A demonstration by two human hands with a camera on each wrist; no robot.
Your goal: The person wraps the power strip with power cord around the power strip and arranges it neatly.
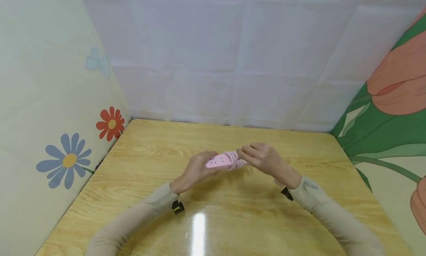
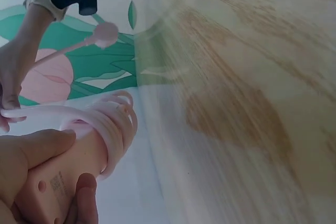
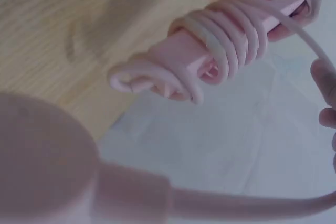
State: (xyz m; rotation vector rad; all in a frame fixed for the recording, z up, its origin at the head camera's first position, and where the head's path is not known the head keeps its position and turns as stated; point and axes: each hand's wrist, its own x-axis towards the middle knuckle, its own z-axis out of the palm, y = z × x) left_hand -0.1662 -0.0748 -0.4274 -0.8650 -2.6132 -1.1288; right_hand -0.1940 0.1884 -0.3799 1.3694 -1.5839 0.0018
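Observation:
A pink power strip [image 1: 218,161] with dark socket slots is held above the table by my left hand [image 1: 194,171], which grips one end. In the left wrist view, the thumb and a finger press the strip's underside [image 2: 79,161], where a screw hole and small print show. Pink cord [image 3: 239,35] is wound in several loops round the strip's other end. My right hand [image 1: 263,159] pinches a free stretch of that cord just right of the loops. Below the right hand dangles the cord's end with a rounded pink plug [image 3: 47,156].
The wood-grain table [image 1: 159,141] extends around both hands, with a bright light reflection near its front. A white cloth [image 1: 199,63] hangs behind it. Flower-printed panels [image 1: 70,100] flank the sides. Each wrist wears a small black device [image 1: 178,207].

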